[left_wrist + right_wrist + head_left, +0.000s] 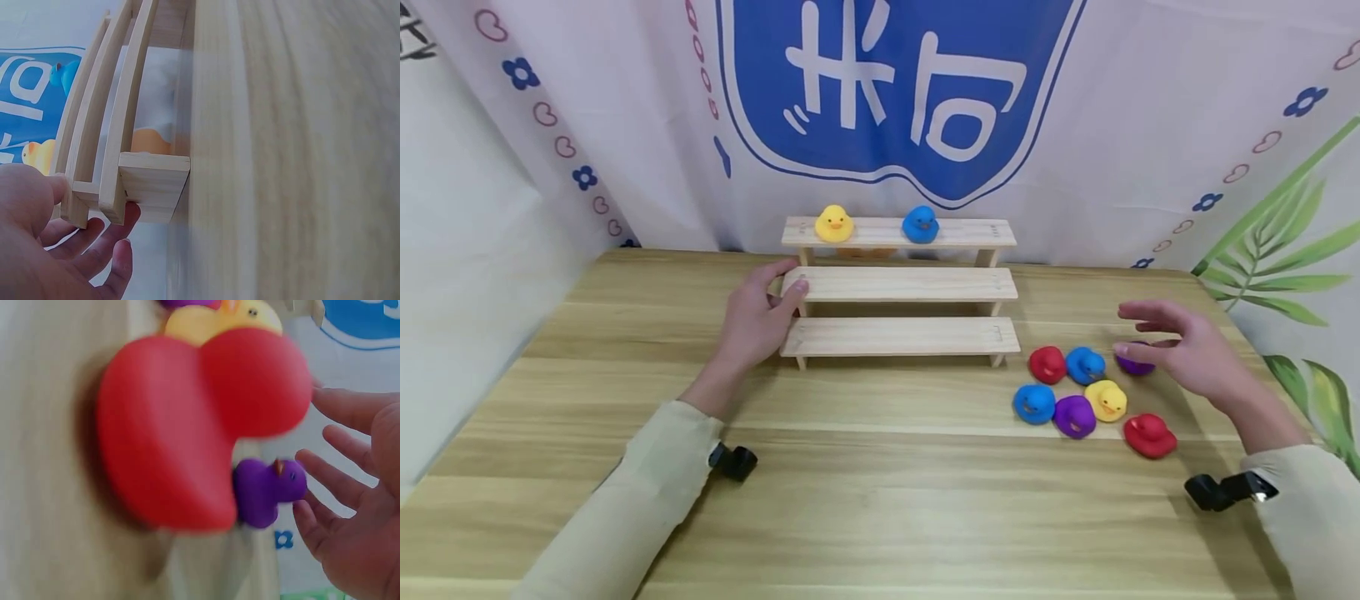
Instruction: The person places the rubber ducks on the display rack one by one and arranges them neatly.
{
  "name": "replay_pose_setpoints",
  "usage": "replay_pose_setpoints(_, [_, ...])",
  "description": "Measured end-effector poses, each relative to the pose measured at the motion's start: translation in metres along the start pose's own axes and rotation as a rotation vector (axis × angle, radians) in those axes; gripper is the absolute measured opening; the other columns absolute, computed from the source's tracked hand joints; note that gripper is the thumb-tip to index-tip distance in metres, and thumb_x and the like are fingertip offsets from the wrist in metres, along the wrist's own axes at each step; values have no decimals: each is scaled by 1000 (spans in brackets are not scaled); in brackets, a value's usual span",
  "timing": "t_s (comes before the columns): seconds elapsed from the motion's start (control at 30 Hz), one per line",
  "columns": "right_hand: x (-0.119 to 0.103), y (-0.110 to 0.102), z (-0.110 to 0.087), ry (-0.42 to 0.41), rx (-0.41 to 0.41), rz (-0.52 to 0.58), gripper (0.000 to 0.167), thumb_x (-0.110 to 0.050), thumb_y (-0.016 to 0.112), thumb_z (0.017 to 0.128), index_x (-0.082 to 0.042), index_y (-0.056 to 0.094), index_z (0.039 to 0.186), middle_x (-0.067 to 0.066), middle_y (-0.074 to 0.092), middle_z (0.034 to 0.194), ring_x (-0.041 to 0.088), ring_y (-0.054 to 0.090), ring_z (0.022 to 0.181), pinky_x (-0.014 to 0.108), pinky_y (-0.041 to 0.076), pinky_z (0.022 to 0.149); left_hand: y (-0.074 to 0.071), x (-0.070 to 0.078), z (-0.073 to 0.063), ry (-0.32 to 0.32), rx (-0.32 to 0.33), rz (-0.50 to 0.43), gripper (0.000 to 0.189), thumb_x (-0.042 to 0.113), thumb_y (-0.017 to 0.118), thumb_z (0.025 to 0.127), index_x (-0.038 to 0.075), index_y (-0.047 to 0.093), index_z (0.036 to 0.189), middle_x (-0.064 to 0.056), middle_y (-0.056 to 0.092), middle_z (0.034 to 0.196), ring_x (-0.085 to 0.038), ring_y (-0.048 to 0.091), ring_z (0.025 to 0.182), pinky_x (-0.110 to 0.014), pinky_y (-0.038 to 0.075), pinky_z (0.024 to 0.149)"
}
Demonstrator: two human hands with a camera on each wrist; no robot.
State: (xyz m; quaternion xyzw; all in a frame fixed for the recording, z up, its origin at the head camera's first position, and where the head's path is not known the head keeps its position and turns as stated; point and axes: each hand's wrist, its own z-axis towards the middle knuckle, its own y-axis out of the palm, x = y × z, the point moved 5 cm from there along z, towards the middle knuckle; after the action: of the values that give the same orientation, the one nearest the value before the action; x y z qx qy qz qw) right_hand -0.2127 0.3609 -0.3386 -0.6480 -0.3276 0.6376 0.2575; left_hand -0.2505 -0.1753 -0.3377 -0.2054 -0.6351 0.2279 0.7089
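Note:
My left hand (758, 315) grips the left end of a three-tier wooden rack (902, 285), thumb on the middle tier. In the left wrist view, the fingers (103, 250) curl round the rack's end. A yellow duck (834, 223) and a blue duck (921, 224) sit on the top tier. At the right, my right hand (1187, 346) reaches over a purple duck (1135, 360), which it partly hides. Its fingers are spread and loosely bent. The right wrist view shows that purple duck (259, 490) beside the fingertips, with a red duck (187, 431) large in front.
Left of the right hand stand a red duck (1047, 365), blue ducks (1034, 404), another purple duck (1075, 416) and a yellow duck (1106, 401). Nearer the front is the other red duck (1150, 436). A printed curtain (662, 167) hangs behind the wooden table (865, 508).

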Motion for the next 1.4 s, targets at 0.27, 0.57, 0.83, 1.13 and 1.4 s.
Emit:
replay_pose_setpoints(0.27, [20,4,-7,101,-96,-46,74,-45,75,99,-6,47,155,27,51,154,50,44,140,24,43,89,0,0,-1,-10,4,13,56,38,56,111,13,48,160,-17,57,149,-17,63,73,-27,51,55])
replay_pose_setpoints(0.57, [31,8,-7,97,-111,-68,70,-42,78,97,-4,53,150,33,47,154,56,41,139,70,41,107,0,3,-2,-3,-1,3,55,39,55,111,14,48,160,-16,48,161,-19,62,75,-26,50,55])
replay_pose_setpoints(0.83, [35,8,-6,102,-77,-81,63,-39,76,99,-2,56,146,32,51,151,55,45,136,70,42,107,-1,2,-2,7,0,3,55,38,55,111,13,48,160,-17,51,157,-20,64,77,-26,50,55])
replay_pose_setpoints(1.13, [29,6,-4,66,10,-98,59,-44,74,100,-4,63,142,30,64,140,48,55,129,27,48,90,0,3,-2,3,1,-1,55,39,55,111,13,48,160,-17,52,156,-18,64,76,-26,51,55])
replay_pose_setpoints(1.4, [3,5,5,48,27,-28,64,-42,71,102,-5,53,151,29,56,146,52,52,133,7,45,75,1,1,-1,-14,7,19,55,39,55,111,15,48,160,-16,52,156,-20,61,78,-28,51,56])
